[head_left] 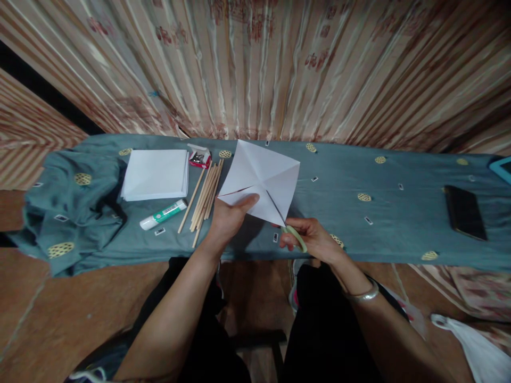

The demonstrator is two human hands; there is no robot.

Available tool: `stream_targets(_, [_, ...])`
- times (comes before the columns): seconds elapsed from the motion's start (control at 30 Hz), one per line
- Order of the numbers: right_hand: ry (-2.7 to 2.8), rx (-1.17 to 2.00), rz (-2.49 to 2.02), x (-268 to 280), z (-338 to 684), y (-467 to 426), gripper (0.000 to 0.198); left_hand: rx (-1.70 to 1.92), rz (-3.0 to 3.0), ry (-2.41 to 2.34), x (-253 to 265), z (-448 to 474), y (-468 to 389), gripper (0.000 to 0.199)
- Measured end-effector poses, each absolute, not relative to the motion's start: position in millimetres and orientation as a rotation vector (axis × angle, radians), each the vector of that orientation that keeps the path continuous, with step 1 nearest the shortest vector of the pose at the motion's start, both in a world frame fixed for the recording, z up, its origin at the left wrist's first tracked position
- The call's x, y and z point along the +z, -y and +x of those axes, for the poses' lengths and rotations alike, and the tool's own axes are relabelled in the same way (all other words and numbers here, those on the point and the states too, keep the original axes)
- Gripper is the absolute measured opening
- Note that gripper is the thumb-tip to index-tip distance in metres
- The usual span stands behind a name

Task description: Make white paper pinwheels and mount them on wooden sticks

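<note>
A square sheet of white paper (275, 165) with diagonal creases is held above the cloth-covered table. My left hand (230, 215) grips its near left part, thumb on top. One slit runs inward from the left corner. In my right hand (309, 236) is a pair of scissors (296, 238) with light green handles, fingers closed round them. The dark blades lie along the crease from the near corner toward the middle of the sheet. How far the blades are apart is hard to make out.
Left of the paper lie several wooden sticks (207, 194), a glue stick (163, 214), a stack of white paper (155, 174) and a small red box (200, 158) with metal pieces. A black phone (465, 213) rests at the right, near a blue-edged object (502, 169). Curtains (255, 69) hang behind.
</note>
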State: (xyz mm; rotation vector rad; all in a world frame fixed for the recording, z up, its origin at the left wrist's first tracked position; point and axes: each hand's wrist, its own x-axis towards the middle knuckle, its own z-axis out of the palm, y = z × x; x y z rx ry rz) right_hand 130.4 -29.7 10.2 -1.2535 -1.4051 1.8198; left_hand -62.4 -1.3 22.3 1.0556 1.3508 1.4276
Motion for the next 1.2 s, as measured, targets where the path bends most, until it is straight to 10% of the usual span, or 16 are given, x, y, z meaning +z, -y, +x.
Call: stream_targets(1.2, [1.481,1.942,-1.244,16,175,26,0.058,1.548,0.831,-1.158,19,-88,-13,0.029])
